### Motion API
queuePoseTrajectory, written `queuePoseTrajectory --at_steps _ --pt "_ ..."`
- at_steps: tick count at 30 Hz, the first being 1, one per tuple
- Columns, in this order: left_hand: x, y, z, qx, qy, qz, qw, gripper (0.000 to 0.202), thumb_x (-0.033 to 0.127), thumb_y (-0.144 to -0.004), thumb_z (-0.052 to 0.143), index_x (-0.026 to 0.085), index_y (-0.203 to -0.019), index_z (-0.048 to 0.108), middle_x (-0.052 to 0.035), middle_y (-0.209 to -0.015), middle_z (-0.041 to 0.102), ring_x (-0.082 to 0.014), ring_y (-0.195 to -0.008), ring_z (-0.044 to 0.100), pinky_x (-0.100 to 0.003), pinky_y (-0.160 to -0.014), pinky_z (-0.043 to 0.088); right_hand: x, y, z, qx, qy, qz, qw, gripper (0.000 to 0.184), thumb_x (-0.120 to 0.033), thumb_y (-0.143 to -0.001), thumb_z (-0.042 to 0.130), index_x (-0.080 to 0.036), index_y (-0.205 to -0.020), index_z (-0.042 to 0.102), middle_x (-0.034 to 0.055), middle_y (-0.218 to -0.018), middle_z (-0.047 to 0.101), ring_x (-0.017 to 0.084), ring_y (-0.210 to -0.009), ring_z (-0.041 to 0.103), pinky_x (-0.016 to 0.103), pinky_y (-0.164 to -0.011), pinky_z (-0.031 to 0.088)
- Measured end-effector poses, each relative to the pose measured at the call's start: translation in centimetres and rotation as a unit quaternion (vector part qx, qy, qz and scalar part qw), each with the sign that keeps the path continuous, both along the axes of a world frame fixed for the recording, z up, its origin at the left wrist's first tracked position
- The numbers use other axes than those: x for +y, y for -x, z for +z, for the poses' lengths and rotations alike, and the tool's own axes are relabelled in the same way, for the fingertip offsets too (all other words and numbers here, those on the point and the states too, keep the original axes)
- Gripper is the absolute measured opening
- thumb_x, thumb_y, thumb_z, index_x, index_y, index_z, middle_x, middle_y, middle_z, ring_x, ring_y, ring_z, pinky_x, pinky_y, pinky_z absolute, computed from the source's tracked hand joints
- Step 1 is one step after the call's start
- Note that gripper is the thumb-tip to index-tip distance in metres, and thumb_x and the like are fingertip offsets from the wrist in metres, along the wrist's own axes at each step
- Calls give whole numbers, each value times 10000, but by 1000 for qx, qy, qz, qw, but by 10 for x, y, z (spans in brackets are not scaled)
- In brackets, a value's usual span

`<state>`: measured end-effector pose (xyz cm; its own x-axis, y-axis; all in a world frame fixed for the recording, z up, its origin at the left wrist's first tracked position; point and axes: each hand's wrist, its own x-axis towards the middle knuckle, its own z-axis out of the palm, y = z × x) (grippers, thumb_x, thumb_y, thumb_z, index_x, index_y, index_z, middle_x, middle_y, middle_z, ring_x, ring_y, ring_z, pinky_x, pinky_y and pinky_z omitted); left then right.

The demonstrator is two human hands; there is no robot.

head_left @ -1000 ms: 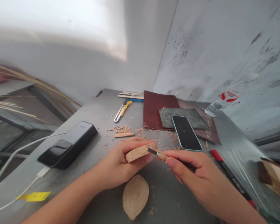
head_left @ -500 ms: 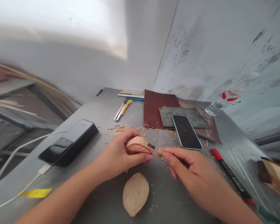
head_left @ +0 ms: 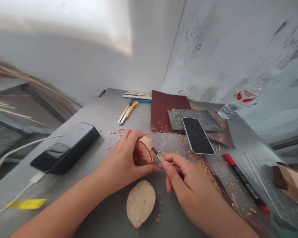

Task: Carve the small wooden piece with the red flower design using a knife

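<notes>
My left hand (head_left: 125,157) is wrapped around a block of pale wood (head_left: 144,150) that has a red curved line and a red flower-like mark on its face. In my right hand (head_left: 180,175) is a carving knife (head_left: 157,153) with a light wooden handle. Its narrow metal blade points up and left, its tip at the right edge of the block; whether it cuts in I cannot tell. Just below, a flat leaf-shaped piece of wood (head_left: 141,204) lies on the grey table (head_left: 106,211).
Wood shavings (head_left: 206,167) litter the table. Ahead lie a yellow utility knife (head_left: 128,112), sandpaper sheets (head_left: 164,109) and a phone (head_left: 197,136). A black power bank (head_left: 66,148) with a white cable sits left; a red-capped marker (head_left: 245,181) and a water bottle (head_left: 240,99) are right.
The wood block has turned in my left hand, so its red-marked face shows more. My right hand with the carving knife has shifted left, uncovering a thin dark red tool. The view has shifted slightly.
</notes>
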<state>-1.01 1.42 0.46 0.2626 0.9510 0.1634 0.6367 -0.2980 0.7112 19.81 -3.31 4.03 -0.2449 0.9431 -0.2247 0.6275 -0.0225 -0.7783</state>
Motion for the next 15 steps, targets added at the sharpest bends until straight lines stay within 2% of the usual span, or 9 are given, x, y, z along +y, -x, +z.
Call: queuePoseTrajectory --at_steps 5,15 --pt "-2 -2 0 -2 38 -9 999 491 338 -811 790 246 -1167 466 -17 -1045 584 -205 -870 582 -335 -754 475 -3 4 -5 41 23 7 999 234 -400 -1115 432 -221 -1061 573 -14 -688 717 126 -541 592 239 -492 352" --pt "-1 -4 1 -3 48 10 999 511 319 -772 796 230 -1174 493 -12 -1015 602 -196 -837 596 -327 -734 479 -1 7 -5 54 16 7 998 252 -392 -1121 422 -227 -990 560 -41 -643 669 108 -498 491 242 -477 323"
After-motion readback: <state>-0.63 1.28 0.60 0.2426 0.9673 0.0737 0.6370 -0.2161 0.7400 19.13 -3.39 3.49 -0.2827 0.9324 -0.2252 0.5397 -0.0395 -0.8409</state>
